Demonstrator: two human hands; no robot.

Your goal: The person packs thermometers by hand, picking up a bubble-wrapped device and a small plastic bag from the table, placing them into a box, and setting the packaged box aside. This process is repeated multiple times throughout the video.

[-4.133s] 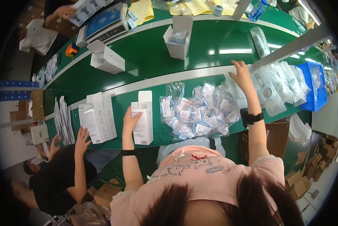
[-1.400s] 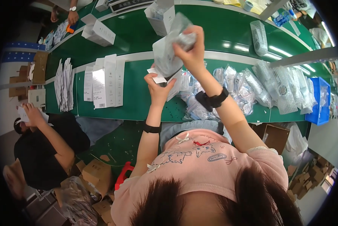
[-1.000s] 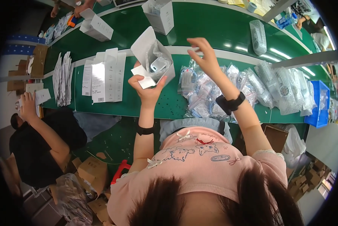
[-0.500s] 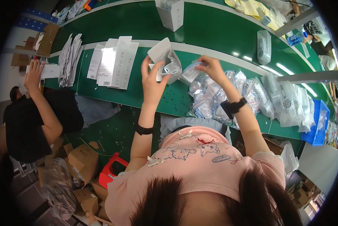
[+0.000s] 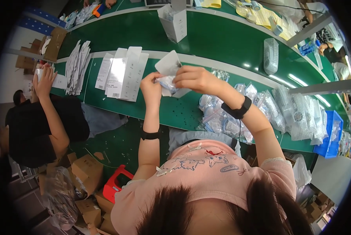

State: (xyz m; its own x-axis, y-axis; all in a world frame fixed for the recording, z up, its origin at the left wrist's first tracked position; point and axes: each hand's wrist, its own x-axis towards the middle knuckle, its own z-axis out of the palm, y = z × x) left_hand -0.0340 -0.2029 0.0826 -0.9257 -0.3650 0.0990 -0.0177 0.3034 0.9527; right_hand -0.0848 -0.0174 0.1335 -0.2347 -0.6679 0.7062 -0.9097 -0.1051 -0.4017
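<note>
Head: white box [image 5: 169, 63] mouth-up, long axis perhaps tilted

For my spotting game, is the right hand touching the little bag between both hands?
Touching: in the head view, the right hand has fingertips on the little bag.

On my remote feed I am logging plain green across the bench [image 5: 187, 117]; the held carton [image 5: 168, 62] is showing white. The heaped pouches [image 5: 222, 113] are reading clear with blue, the bin [image 5: 325, 151] solid blue. The shirt [image 5: 207, 184] is showing pink with dark-blue line drawings; both wristbands [image 5: 150, 135] are reading black.
</note>
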